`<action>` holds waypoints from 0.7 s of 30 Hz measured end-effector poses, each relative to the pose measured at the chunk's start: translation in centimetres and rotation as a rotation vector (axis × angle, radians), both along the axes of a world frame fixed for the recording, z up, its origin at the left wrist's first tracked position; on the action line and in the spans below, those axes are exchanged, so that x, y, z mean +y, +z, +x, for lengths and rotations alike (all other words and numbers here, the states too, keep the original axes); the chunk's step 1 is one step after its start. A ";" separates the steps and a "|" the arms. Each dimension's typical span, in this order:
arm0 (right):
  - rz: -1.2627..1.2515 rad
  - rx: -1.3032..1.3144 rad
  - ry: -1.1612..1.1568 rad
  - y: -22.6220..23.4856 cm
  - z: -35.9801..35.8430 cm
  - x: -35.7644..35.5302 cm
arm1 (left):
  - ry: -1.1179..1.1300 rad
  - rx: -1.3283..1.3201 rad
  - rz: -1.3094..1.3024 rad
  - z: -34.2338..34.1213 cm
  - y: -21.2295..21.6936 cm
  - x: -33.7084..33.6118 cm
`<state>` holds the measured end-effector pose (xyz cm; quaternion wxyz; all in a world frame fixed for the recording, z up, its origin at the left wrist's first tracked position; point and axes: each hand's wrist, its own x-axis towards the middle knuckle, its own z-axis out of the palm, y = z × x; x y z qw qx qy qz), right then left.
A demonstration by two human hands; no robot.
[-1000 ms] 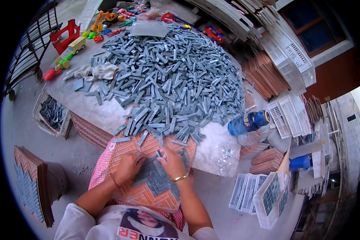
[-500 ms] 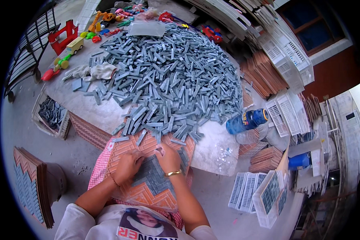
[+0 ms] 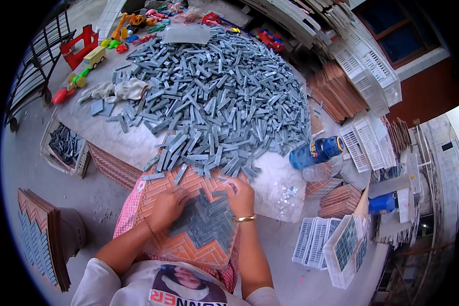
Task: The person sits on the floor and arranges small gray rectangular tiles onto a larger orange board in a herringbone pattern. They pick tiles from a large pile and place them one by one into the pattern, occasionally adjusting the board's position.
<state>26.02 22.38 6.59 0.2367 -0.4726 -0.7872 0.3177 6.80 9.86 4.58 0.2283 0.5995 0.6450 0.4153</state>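
An orange template board with a herringbone pattern of slots lies before me. Dark grey tile strips fill its middle in a zigzag. My left hand rests over the left part of the board, fingers bent together; whatever they hold, if anything, is hidden. At the board's upper right, my right hand closes its fingertips on a loose grey tile strip, partly covered by the hand. One more strip lies beside these fingers, at the top of the laid zigzag.
A large heap of grey tile strips covers the table beyond the board. White gloves and toys lie left; a blue bottle stands right. Stacked boards and a crate sit left, white plastic trays right.
My right hand has moved right and slightly up from the middle of the board, uncovering the laid grey strips. A strip now shows at their top edge. The left hand has barely shifted.
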 end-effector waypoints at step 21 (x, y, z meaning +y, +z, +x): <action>0.139 -0.245 0.385 -0.8 2.0 2.3 | 0.013 0.068 -0.023 2.3 0.2 3.8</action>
